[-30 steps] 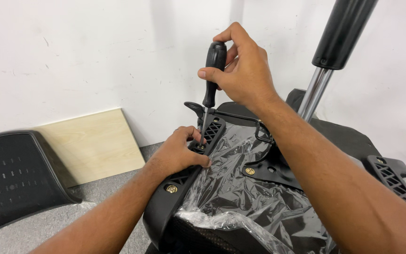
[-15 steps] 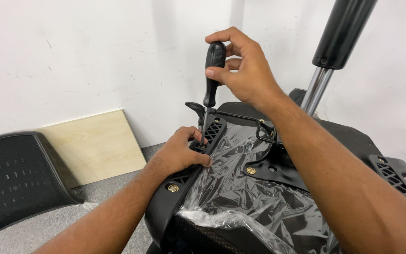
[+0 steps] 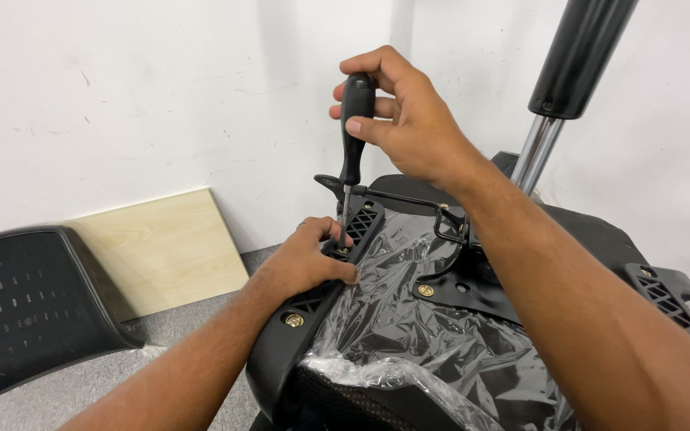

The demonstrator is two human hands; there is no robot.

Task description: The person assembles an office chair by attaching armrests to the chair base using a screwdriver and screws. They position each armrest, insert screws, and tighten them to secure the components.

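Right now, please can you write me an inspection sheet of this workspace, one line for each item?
Surface: grey carpet floor, seen at lower left.
Job's things: black-handled screwdriver upright, tip at a screw on the black plastic armrest bracket of the upturned black chair seat; clear plastic wrap covers the seat underside.
Clutter: black perforated chair back and pale wooden board leaning at the wall.
Hands: right hand grips the screwdriver handle; left hand presses on the bracket.
Cables: nothing seen.
Surroundings: white wall; black and chrome gas cylinder standing up from the seat.
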